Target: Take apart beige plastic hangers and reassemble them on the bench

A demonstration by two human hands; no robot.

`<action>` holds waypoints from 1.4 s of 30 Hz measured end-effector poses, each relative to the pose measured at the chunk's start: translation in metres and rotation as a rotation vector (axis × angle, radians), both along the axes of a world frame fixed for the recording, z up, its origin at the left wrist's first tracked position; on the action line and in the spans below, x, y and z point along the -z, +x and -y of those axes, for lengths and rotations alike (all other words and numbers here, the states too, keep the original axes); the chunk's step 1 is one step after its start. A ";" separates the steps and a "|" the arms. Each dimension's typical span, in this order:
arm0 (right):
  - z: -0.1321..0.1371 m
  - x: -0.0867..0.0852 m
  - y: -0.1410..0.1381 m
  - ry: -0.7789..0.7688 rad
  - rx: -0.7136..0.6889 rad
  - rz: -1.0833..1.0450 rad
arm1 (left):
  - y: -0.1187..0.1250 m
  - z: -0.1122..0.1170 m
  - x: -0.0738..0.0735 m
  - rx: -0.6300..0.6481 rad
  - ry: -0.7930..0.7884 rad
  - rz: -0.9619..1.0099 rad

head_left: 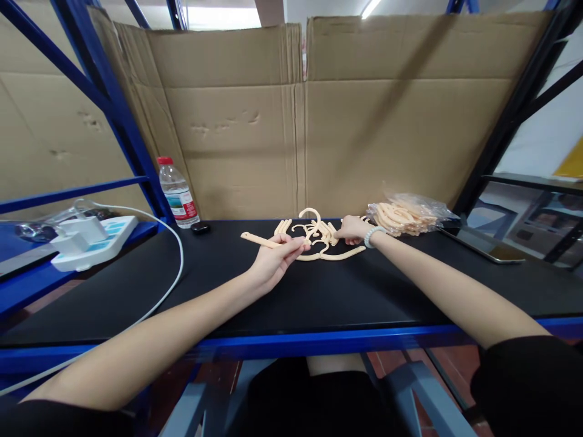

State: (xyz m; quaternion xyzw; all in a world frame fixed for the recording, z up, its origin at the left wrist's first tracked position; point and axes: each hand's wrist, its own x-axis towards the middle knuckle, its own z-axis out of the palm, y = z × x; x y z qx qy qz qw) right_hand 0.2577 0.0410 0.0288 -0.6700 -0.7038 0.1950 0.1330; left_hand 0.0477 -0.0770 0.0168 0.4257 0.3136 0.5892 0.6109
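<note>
My left hand (pixel 279 258) is closed around a beige plastic hanger piece (pixel 257 240), whose flat arm sticks out to the left with a small hole near its end. Just right of it lies a loose pile of beige hanger parts (pixel 314 229), with hooks and short arms overlapping. My right hand (pixel 353 229), wearing a pale beaded bracelet (pixel 373 235), reaches into the right side of this pile. Its fingers are pinched at a beige piece there, partly hidden by the hand. Nearer to me, a beige hanger (pixel 344 254) lies flat on the black tabletop.
A clear plastic bag of beige hanger parts (pixel 401 215) lies to the right, near a dark flat tray-like object (pixel 483 243). A water bottle (pixel 177 194) and white power strip (pixel 98 243) are left, with a white cable (pixel 180 267) crossing the table. Cardboard (pixel 228 139) stands behind.
</note>
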 end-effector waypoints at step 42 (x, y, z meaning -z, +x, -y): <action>0.015 -0.032 0.028 0.016 0.071 0.048 | 0.004 0.003 -0.004 0.120 -0.110 0.008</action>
